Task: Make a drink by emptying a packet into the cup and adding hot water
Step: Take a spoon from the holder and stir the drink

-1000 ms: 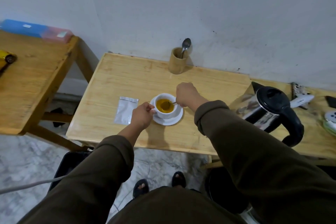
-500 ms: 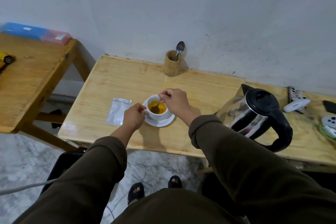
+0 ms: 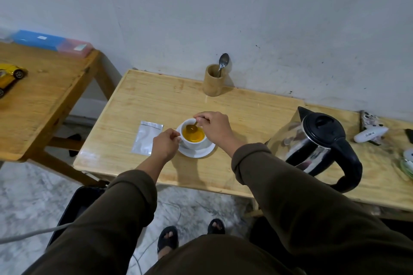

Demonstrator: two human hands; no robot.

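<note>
Task looks nearly done: the white ceramic cup [image 3: 194, 138] sits on its white saucer [image 3: 196, 151] mid-table, already full of orange-yellow liquid, the flat silver foil packet [image 3: 146, 138] lies on the light wooden table [image 3: 156, 105] just left of it, presumably emptied, and the steel kettle with black lid and handle [image 3: 317, 147] is parked well to the right. Right hand [image 3: 213, 128] pinches a small metal spoon [image 3: 192, 127] with its bowl dipped in the liquid; left hand [image 3: 166, 144] is closed round the cup's left side, steadying it. I'd say only stirring remains, then spoon out
</note>
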